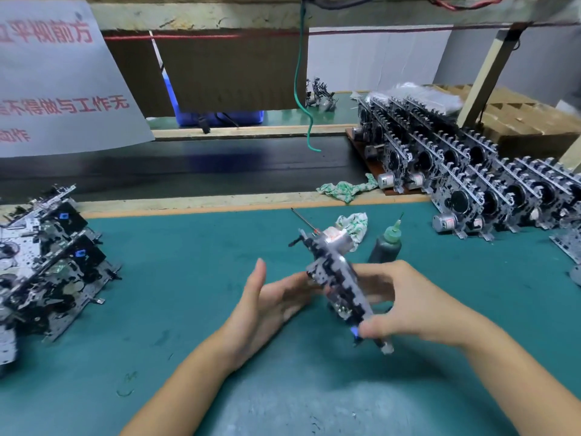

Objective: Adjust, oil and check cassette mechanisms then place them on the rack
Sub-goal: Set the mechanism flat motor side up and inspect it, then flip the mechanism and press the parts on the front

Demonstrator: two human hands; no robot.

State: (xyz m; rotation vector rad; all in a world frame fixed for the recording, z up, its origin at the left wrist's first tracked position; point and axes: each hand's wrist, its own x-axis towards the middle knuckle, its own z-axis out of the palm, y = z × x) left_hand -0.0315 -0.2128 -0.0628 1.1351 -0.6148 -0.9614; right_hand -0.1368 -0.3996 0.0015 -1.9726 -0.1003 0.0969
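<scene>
A cassette mechanism (334, 278), grey metal with black parts, is held edge-on above the green mat, tilted from upper left to lower right. My right hand (399, 306) grips its lower end, fingers curled round the frame. My left hand (267, 297) is beside it with straight fingers, its fingertips touching the mechanism's left face. A dark oil bottle (386, 245) with a green needle tip stands just behind. A thin screwdriver (303, 220) lies behind the mechanism, partly hidden by it. Rows of mechanisms stand on the rack (465, 171) at the right.
A heap of mechanisms (47, 269) lies on the mat's left side. Crumpled cloths (347, 188) (355, 226) lie near the wooden strip. A dark conveyor belt (188, 168) runs behind it. A green wire (301, 89) hangs down, and a paper sign (59, 77) hangs upper left.
</scene>
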